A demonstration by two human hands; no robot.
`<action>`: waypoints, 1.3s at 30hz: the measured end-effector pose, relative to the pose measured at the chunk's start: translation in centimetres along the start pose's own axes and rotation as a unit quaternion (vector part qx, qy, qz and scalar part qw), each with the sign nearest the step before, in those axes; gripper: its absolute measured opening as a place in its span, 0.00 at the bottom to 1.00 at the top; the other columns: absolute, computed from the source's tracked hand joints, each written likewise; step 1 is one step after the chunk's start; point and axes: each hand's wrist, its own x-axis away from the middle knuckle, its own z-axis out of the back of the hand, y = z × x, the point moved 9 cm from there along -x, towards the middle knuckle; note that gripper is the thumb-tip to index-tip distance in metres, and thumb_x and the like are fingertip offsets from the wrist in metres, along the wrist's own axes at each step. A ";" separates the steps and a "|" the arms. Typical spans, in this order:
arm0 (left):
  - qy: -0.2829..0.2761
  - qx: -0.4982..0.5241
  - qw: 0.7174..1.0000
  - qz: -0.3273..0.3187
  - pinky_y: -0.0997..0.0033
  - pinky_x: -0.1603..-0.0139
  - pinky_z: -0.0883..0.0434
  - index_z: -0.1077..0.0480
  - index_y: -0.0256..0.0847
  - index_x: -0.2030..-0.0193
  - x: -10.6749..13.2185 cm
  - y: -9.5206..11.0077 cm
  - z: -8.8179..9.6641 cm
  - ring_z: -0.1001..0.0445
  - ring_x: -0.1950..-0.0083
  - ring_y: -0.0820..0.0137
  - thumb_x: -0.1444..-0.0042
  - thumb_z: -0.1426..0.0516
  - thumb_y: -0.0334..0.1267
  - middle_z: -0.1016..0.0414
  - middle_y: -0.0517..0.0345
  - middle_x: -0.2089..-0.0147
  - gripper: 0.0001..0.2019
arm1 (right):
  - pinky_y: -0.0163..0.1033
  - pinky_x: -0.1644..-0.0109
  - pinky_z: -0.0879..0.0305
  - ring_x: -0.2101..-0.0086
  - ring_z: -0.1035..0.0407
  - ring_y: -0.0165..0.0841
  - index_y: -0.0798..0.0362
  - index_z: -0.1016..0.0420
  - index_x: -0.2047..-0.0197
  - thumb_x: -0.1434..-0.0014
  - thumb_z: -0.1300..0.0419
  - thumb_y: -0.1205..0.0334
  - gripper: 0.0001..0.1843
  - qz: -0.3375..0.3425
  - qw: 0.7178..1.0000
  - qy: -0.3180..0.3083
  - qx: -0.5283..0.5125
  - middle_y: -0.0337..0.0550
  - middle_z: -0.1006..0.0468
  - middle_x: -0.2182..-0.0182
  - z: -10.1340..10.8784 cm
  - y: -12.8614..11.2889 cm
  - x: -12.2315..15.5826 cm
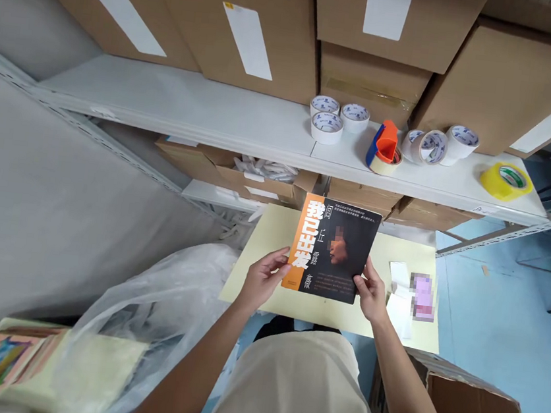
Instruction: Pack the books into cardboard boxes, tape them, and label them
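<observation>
Left hand (262, 278) and right hand (371, 293), partly curled, are pinching opposite edges of a flat, rectangular, black-and-orange book (333, 249) near frame center, while crumpled, translucent plastic (145, 298) is lying in folds at lower left.

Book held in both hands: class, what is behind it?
The pale yellow tabletop shows around the book, with cardboard boxes beyond its top edge; anything directly behind it is hidden.

Closed black book (342, 257), orange band along left, white characters; front cover up, held above pale yellow tabletop (276, 226).
</observation>
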 end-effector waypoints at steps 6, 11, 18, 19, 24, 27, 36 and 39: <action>0.026 -0.021 0.999 -0.003 0.67 0.56 0.23 0.20 0.42 0.52 0.6 -0.6 0.4 0.21 0.57 0.63 0.52 0.35 0.50 0.19 0.53 0.57 0.22 | 0.43 0.60 0.23 0.57 0.23 0.40 0.41 0.46 0.28 0.46 0.34 0.41 0.47 -0.007 1.000 -0.017 0.003 0.47 0.22 0.45 -0.1 0.6 -0.6; 0.041 -0.037 0.998 -0.011 0.69 0.59 0.24 0.20 0.43 0.52 0.3 -1.6 1.7 0.23 0.58 0.65 0.51 0.36 0.49 0.22 0.54 0.60 0.20 | 0.46 0.51 0.27 0.58 0.24 0.39 0.45 0.37 0.33 0.46 0.33 0.45 0.40 0.018 0.999 0.015 0.022 0.47 0.18 0.55 -0.4 2.1 -1.2; 0.040 -0.091 0.995 0.006 0.66 0.60 0.25 0.19 0.43 0.57 -3.0 -9.0 7.7 0.24 0.63 0.65 0.52 0.37 0.48 0.23 0.53 0.63 0.17 | 0.46 0.55 0.27 0.65 0.29 0.34 0.45 0.29 0.38 0.46 0.37 0.51 0.31 -0.005 0.993 0.004 0.122 0.45 0.22 0.54 -6.2 9.9 -3.7; 0.044 -0.096 0.994 0.017 0.65 0.58 0.25 0.19 0.43 0.59 -3.5 -10.5 8.9 0.24 0.63 0.64 0.53 0.37 0.47 0.23 0.53 0.64 0.16 | 0.46 0.54 0.27 0.65 0.29 0.34 0.45 0.28 0.39 0.46 0.37 0.51 0.30 -0.009 0.991 0.005 0.137 0.45 0.22 0.55 -7.3 11.4 -4.3; 0.052 -0.121 0.988 0.078 0.64 0.58 0.27 0.20 0.41 0.62 -5.6 -17.5 13.6 0.24 0.61 0.63 0.54 0.38 0.45 0.21 0.51 0.63 0.15 | 0.45 0.56 0.26 0.67 0.29 0.34 0.46 0.27 0.40 0.48 0.39 0.59 0.30 -0.074 0.976 0.030 0.204 0.44 0.22 0.60 -11.1 18.5 -6.6; 0.048 -0.133 0.985 0.094 0.63 0.56 0.27 0.20 0.40 0.61 -6.6 -20.1 15.0 0.23 0.61 0.62 0.53 0.39 0.44 0.20 0.50 0.62 0.14 | 0.46 0.56 0.25 0.67 0.29 0.35 0.45 0.27 0.40 0.49 0.40 0.62 0.31 -0.105 0.966 0.038 0.231 0.43 0.23 0.61 -12.3 21.5 -7.3; 0.054 -0.190 0.975 0.097 0.53 0.39 0.33 0.21 0.39 0.53 -7.2 -23.4 16.1 0.26 0.49 0.55 0.46 0.42 0.37 0.23 0.45 0.53 0.16 | 0.50 0.52 0.25 0.56 0.29 0.42 0.50 0.36 0.32 0.46 0.39 0.61 0.37 -0.111 0.942 0.090 0.304 0.53 0.27 0.50 -12.3 24.0 -5.7; 0.047 -0.219 0.972 0.076 0.53 0.40 0.30 0.22 0.39 0.51 -7.0 -23.3 15.7 0.25 0.50 0.57 0.45 0.44 0.36 0.23 0.46 0.54 0.16 | 0.51 0.51 0.24 0.54 0.28 0.43 0.50 0.35 0.33 0.46 0.40 0.67 0.37 -0.107 0.934 0.081 0.331 0.55 0.29 0.46 -12.7 24.3 -5.2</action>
